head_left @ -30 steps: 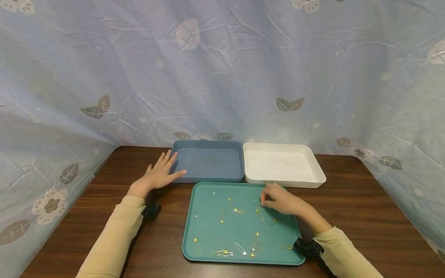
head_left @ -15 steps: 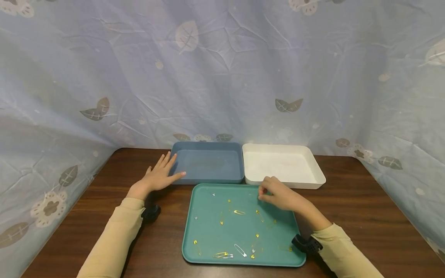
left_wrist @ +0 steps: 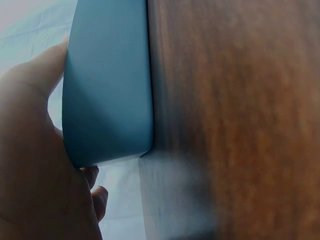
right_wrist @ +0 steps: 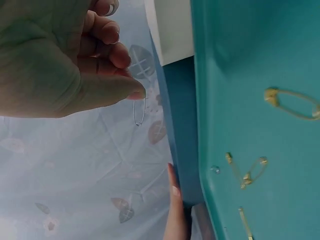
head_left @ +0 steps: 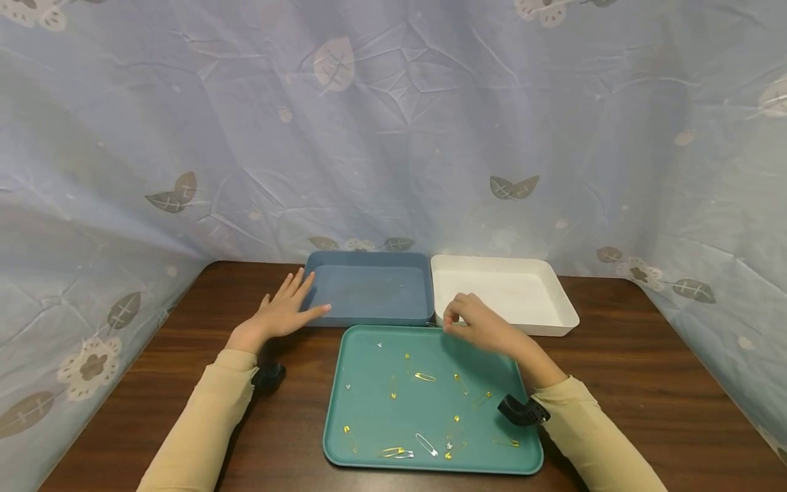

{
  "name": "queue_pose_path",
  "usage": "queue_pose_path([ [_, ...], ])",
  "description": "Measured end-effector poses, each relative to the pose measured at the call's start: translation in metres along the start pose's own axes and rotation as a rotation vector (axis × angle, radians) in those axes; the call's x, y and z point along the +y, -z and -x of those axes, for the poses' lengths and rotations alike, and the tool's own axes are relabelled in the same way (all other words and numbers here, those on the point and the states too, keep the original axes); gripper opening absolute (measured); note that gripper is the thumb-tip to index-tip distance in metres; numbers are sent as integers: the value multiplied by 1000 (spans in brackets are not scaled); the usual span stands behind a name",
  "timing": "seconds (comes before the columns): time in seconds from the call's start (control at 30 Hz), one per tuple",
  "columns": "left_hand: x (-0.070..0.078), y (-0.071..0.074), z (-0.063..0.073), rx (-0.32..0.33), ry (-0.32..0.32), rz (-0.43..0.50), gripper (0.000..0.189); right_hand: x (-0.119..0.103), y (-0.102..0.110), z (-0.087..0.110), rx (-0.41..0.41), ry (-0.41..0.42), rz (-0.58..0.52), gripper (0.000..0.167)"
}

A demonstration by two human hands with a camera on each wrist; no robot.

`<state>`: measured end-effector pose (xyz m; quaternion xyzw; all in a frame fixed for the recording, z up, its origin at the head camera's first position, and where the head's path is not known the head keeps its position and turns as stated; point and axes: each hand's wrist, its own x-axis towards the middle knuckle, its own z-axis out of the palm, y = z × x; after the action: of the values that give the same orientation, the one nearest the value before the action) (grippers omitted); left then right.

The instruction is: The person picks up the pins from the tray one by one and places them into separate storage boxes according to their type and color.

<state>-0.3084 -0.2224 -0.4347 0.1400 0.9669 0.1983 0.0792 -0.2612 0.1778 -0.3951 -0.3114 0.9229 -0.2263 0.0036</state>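
Note:
My right hand [head_left: 482,324] pinches a silver safety pin [right_wrist: 138,124] between thumb and forefinger. It is above the far edge of the green tray [head_left: 424,410], near where the blue tray [head_left: 369,321] and white tray [head_left: 537,329] meet. In the right wrist view the pin's coil end points down from the fingertips. My left hand [head_left: 277,316] rests with spread, straight fingers on the left rim of the blue tray. Gold safety pins [head_left: 425,377] and silver ones [head_left: 426,445] lie scattered over the green tray.
Tiny shiny pieces [head_left: 401,285] lie in the blue tray. All three trays stand on a dark wooden table [head_left: 277,424]. A patterned cloth [head_left: 393,137] hangs behind and at both sides of the table.
My right hand has lifted off the green tray with the silver safety pin and moved up and left toward the blue tray. The left hand has stayed in place.

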Motion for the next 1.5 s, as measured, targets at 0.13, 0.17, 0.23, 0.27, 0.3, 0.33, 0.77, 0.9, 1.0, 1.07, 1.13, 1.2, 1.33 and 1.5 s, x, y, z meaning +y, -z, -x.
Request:
queue_pose_path([
  [0.13,0,1,0,3,0,0,94,-4,3,-11,12,9,-14,11],
  [0.17,0,2,0,5,0,0,94,-6,3,-14,17,11,-19,11],
  [0.23,-1,2,-1,9,4,-1,94,-8,5,-20,22,20,-26,11],
  [0.27,-1,2,-1,10,2,0,94,-10,6,-23,25,24,-28,11],
  [0.3,-1,2,-1,11,1,-1,93,-11,6,-27,27,26,-28,12],
  [0.33,0,1,-1,10,1,-2,93,-12,7,-30,26,25,-30,12],
  [0.77,-1,-1,0,14,2,-13,93,-15,6,-72,34,15,15,10],
  [0.9,-1,-2,-1,17,3,-13,93,-12,2,-85,40,0,37,10],
  [1.0,-1,-2,-1,13,8,-8,93,-11,0,-94,43,-17,71,9],
  [1.07,-1,-1,-1,12,6,-7,93,-11,-2,-99,46,-22,100,9],
  [1.13,0,-1,0,11,7,-5,93,-10,-3,-103,47,-32,121,10],
  [1.2,0,0,0,13,6,-4,93,-8,-5,-109,51,-38,142,11],
  [1.33,1,0,0,9,10,2,92,-4,-9,-118,59,-56,199,11],
  [1.5,1,0,0,6,11,1,92,-1,-13,-130,89,-65,312,12],
])
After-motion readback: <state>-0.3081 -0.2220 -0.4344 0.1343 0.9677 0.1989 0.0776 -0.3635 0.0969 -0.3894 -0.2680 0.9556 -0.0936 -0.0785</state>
